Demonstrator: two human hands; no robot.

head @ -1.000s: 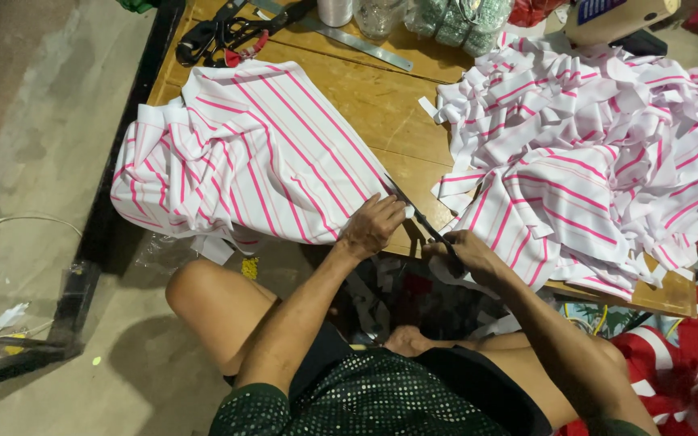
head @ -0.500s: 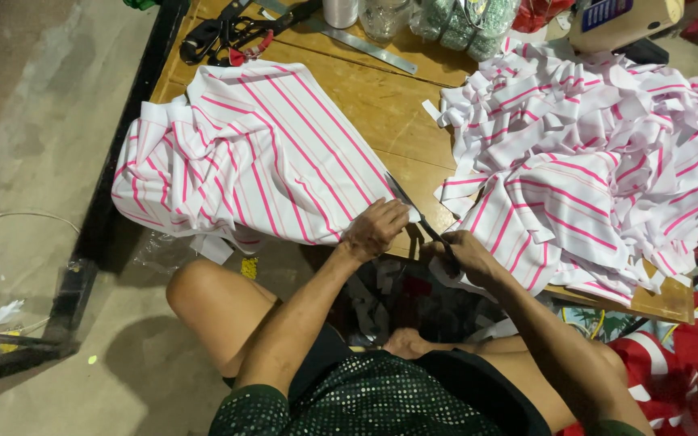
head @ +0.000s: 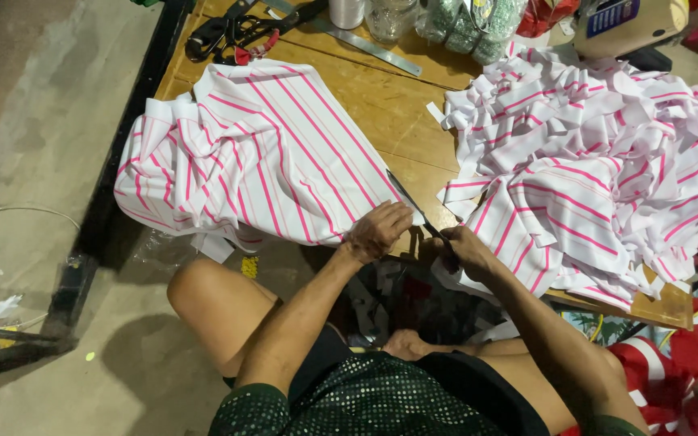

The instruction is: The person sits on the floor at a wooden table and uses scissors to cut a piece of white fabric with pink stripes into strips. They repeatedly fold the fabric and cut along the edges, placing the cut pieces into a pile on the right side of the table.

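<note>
Left hand [head: 377, 230] presses striped cloth [head: 260, 153] flat on table [head: 389, 105]; right hand [head: 464, 246] grips scissors [head: 414, 206], closed.

The left hand [head: 379, 230] presses the striped cloth's [head: 260, 153] near edge on the desk [head: 389, 105]; just beside it, the right hand [head: 464, 246] grips scissors [head: 414, 206], a heap of strips [head: 599, 169] beyond.

White cloth [head: 260, 153] with pink stripes, a matching white-and-pink strip pile [head: 599, 178], brown wooden table [head: 381, 97].
</note>
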